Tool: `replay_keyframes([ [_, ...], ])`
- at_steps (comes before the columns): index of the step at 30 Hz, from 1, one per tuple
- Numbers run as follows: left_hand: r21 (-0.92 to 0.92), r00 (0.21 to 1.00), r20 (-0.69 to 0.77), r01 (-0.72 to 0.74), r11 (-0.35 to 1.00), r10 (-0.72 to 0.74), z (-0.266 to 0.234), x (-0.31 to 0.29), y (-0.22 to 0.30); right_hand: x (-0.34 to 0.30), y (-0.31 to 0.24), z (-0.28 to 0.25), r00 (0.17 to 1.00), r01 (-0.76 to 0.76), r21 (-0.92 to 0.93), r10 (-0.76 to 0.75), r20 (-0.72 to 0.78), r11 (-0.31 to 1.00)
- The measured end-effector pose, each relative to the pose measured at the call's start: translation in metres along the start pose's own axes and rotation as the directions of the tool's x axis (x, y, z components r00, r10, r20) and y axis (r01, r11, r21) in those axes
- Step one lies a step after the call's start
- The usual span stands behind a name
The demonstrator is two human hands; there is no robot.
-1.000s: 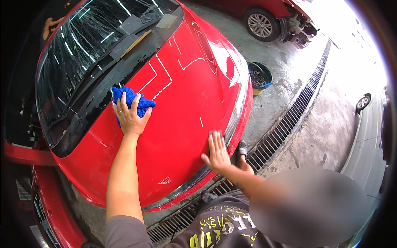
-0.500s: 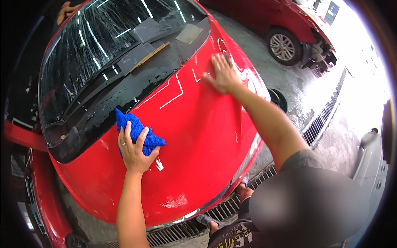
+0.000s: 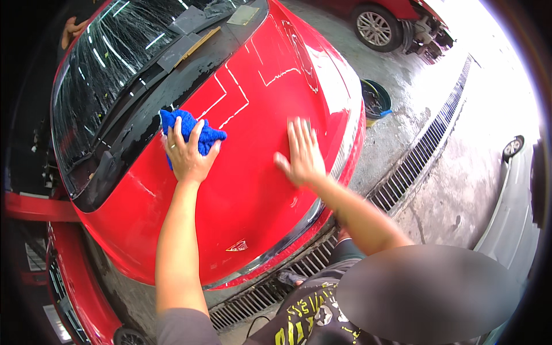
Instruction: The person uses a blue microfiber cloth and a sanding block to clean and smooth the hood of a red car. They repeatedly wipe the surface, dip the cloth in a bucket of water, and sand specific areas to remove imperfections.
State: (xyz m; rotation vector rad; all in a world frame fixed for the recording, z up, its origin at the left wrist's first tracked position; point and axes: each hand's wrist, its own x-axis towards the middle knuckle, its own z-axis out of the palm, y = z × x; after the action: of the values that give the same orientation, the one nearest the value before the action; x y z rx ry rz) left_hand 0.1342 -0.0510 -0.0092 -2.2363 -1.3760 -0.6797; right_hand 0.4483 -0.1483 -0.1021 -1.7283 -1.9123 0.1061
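Note:
My left hand (image 3: 190,154), with a ring on one finger, grips a bunched blue cloth (image 3: 192,127) and rests on the red car bonnet (image 3: 230,190) near the base of the windscreen. Farther right, my right hand (image 3: 302,148) lies on the bonnet with its fingers stretched and its thumb apart. A small grey-brown piece of sheet (image 3: 307,122) shows at its fingertips; most of it is hidden and its kind is unclear. Angular white lines (image 3: 241,92) mark the wet paint beyond both hands. A small emblem (image 3: 237,246) sits near the bonnet's front edge.
Dark flat pieces (image 3: 172,54) and a yellowish strip (image 3: 197,45) lie below the streaked windscreen (image 3: 109,63). A bucket (image 3: 374,99) stands right of the car, near a floor drain grate (image 3: 420,146). Other red cars (image 3: 75,276) stand nearby; a silver car (image 3: 500,213) is at right.
My right hand has moved nearer to me, down the bonnet, with the small sheet at its fingertips. My left hand has moved farther up with the cloth. The view has shifted; the bucket shows more.

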Motion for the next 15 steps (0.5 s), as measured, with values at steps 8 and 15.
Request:
replay_keyframes([
  [8, -0.069, 0.984, 0.110, -0.132, 0.989, 0.139, 0.003, 0.014, -0.015, -0.177, -0.076, 0.022, 0.967, -0.145, 0.061, 0.128, 0.218, 0.988],
  [15, -0.226, 0.915, 0.167, -0.328, 0.917, 0.368, -0.019, 0.027, -0.072, 0.023, -0.014, -0.006, 0.994, -0.012, 0.001, 0.012, 0.107, 1.000],
])
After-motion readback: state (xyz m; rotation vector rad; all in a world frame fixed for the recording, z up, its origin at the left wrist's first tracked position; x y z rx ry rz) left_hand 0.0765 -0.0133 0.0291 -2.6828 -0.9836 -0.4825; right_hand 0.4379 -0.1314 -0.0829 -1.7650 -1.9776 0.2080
